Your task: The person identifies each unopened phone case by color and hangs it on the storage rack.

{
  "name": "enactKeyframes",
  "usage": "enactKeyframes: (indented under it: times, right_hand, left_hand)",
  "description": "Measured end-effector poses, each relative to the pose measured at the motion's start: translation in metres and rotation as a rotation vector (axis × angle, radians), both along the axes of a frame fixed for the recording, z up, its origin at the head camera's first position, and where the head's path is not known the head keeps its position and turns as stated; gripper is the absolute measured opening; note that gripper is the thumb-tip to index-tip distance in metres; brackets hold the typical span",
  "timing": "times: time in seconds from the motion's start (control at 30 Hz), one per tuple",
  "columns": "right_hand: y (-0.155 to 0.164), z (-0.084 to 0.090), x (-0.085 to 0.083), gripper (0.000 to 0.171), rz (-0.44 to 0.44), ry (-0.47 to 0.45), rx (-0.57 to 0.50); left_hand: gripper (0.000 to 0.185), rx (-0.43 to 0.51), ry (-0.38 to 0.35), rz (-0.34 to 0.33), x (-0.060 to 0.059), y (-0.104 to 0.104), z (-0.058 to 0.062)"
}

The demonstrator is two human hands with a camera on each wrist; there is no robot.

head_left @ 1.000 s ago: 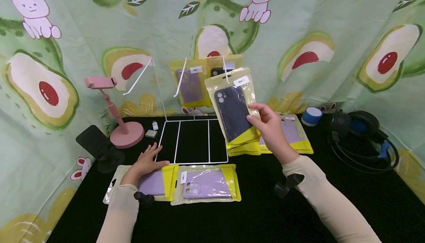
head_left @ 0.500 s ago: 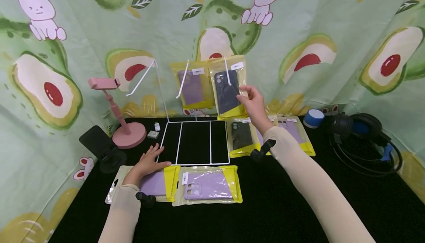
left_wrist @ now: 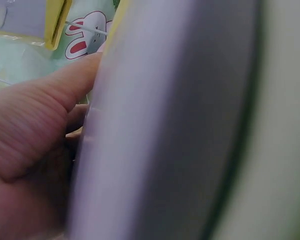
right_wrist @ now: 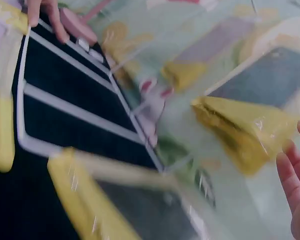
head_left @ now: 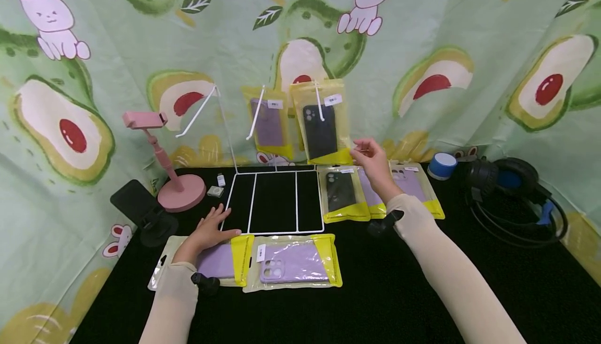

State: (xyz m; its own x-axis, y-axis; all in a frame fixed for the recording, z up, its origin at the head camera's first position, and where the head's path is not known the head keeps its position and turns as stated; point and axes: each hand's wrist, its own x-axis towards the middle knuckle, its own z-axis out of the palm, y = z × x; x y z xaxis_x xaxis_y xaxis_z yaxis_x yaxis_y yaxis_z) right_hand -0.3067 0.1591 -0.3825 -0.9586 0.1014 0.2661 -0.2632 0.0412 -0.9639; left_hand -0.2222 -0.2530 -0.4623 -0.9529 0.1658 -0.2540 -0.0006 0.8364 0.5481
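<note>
The dark phone case's yellow-bottomed pouch [head_left: 321, 138] hangs nearly upright at the rightmost white hook [head_left: 319, 101], presumably slotted through its top so the glossy front and white label face me. My right hand [head_left: 375, 169] is loosely parted by its lower corner, gripping nothing; whether I'm touching it, I can't tell. My left hand [head_left: 209, 230] lies spread over a lilac-case pouch [head_left: 216, 260], perhaps steadying the wire base [head_left: 274, 233].

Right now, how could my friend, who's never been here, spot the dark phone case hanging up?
Find the white wire rack on the black tabletop. In front on its rightmost hook hangs a yellow-bottomed plastic packet holding the dark phone case. Its hanging left neighbour shows a purple case; the other visible dark case lies flat below.
</note>
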Motion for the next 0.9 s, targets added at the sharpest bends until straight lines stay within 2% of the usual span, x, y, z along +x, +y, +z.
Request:
enactKeyframes:
  times: [0.17,0.37,0.63,0.77,0.9]
  right_hand:
    - [0.034,-0.028,0.01,0.029,-0.005,-0.026,0.109]
    - [0.079,-0.049,0.035,0.033,-0.044,-0.098,0.226]
    - [0.128,-0.058,0.067,0.034,-0.117,-0.16,0.416]
    - [0.143,-0.059,0.071,0.037,-0.158,-0.189,0.504]
    - [0.153,-0.061,0.067,0.045,-0.168,-0.234,0.603]
  left_hand:
    - [0.089,0.0,0.007,-0.003,0.001,-0.001,0.0]
    - [0.09,0.0,0.011,-0.01,0.0,-0.002,-0.002]
    - [0.091,0.003,0.017,-0.015,-0.001,-0.002,-0.003]
    - [0.092,0.005,0.014,-0.014,-0.002,-0.003,-0.003]
    - [0.092,0.002,0.01,-0.015,-0.002,-0.002,-0.005]
